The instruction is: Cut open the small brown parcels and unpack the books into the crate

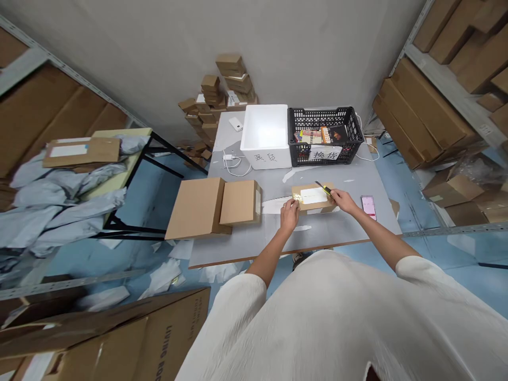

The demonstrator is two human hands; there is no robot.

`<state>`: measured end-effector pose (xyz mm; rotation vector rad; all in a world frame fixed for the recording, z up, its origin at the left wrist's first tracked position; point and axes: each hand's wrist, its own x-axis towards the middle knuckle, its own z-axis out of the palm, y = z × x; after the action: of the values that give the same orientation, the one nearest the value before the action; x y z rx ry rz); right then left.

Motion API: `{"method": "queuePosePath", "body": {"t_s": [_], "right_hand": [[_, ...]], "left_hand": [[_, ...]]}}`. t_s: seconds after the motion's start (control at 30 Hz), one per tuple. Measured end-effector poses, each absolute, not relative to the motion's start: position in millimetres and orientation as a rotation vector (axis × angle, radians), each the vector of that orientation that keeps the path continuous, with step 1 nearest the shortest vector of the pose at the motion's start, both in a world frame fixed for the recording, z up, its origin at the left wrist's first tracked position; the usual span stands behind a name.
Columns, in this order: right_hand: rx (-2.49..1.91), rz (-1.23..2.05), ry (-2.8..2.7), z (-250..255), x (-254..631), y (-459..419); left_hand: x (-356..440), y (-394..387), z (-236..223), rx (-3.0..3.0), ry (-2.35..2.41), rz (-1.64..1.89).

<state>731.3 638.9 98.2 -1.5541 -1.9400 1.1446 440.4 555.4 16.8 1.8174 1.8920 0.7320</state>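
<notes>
While both arms reach out over the grey tabletop (pixel 246 243), biggest item is the flattened cardboard box (pixel 216 207) at left, w/ white foam bin (pixel 265 136) and black crate (pixel 324 135) at far edge. Small parcel (pixel 313 199) w/ white label sits centre-right, near side of the crate. Left hand (pixel 289 214) curled, fingers pressed on parcel's left end. Right hand (pixel 342 201) closed round a yellow-black box cutter (pixel 324 188), blade over parcel top. Pink phone (pixel 369 206) just right.
</notes>
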Motion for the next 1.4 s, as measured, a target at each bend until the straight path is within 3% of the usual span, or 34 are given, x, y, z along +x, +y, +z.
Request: {"method": "queuePosePath", "body": {"t_s": [0.47, 0.93, 1.4], "right_hand": [[-1.340, 0.846, -2.788, 126, 667, 676], [-1.341, 0.662, -2.944, 128, 647, 684], [-1.375, 0.751, -2.857, 126, 676, 699]], "left_hand": [[454, 545, 20, 1.923, 1.903, 0.511], [452, 546, 19, 1.920, 1.877, 0.566], [447, 544, 25, 1.983, 1.894, 0.521]]}}
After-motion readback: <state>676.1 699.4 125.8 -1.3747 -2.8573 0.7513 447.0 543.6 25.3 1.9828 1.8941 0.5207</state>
